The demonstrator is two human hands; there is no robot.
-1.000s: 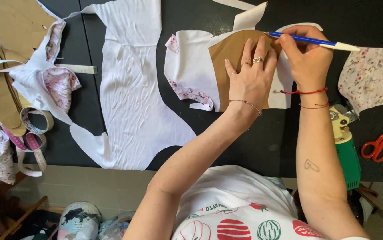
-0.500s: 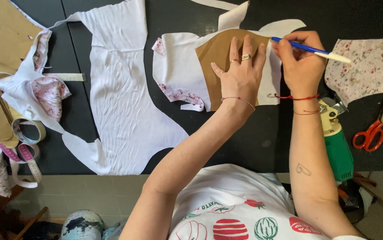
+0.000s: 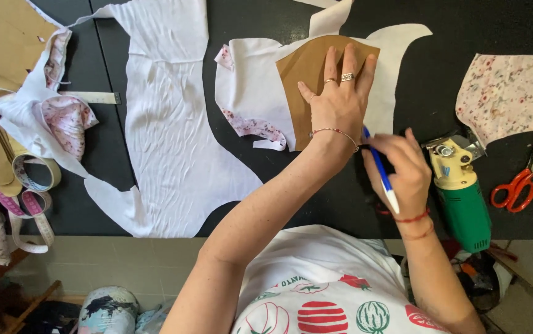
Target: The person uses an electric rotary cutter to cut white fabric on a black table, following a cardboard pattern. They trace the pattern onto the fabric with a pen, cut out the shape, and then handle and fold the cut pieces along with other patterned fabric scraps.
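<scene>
On the black worktop (image 3: 316, 204), two measuring tapes (image 3: 28, 185) curl at the far left beside one large white fabric piece (image 3: 167, 136). The left hand (image 3: 339, 102) lies open and flat, fingers spread, pressing one brown paper pattern (image 3: 303, 77) onto a second white fabric piece (image 3: 251, 93). Just right, the right hand (image 3: 405, 170) is closed around one blue pen (image 3: 381, 176). Then come one green electric cutter (image 3: 461, 198), one floral piece (image 3: 511, 93) and one pair of red scissors (image 3: 517, 185).
</scene>
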